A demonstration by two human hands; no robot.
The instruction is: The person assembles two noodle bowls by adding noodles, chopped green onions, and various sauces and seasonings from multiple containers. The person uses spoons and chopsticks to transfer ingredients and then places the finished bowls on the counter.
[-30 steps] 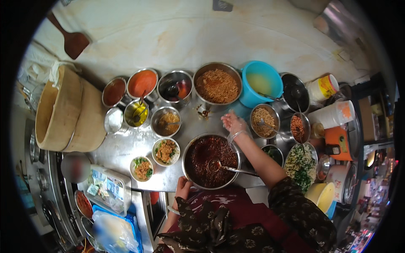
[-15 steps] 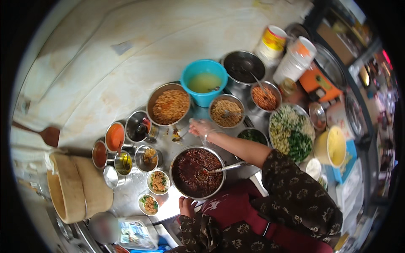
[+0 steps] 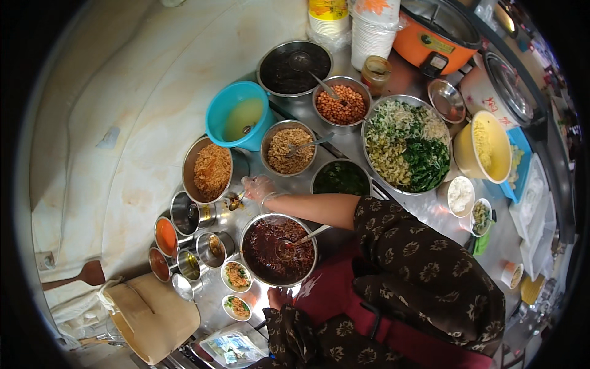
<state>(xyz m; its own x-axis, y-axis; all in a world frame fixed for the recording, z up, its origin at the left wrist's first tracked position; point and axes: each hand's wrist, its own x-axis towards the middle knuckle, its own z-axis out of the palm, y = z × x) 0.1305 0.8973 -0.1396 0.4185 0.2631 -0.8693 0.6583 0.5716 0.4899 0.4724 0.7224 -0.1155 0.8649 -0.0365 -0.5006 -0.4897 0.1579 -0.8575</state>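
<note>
My right hand [image 3: 259, 188], in a clear glove, reaches over the steel counter. Its fingers are closed on the handle of a small spoon [image 3: 234, 202], whose bowl is dark with sauce. Just below my forearm stands a large steel bowl of dark red chilli sauce [image 3: 270, 246] with a ladle [image 3: 310, 235] resting in it. My left hand [image 3: 279, 297] is low beside that bowl's near rim; its fingers are partly hidden. To the left of the sauce bowl sit two small bowls [image 3: 236, 276] [image 3: 236, 307] of greens topped with orange-brown bits.
Steel pots of sauces [image 3: 209, 249] cluster at left by a wooden bucket [image 3: 153, 320]. Around my right hand stand a pan of brown crumbs [image 3: 212, 172], a turquoise bucket [image 3: 215, 117], and a bowl of peanuts [image 3: 340, 104]. A tray of chopped greens [image 3: 409, 144] and an orange cooker [image 3: 430, 43] lie right.
The view has turned, so the containers appear shifted. My right hand has come down to the spoon on the counter and now holds its handle. My left hand stays by the sauce bowl.
</note>
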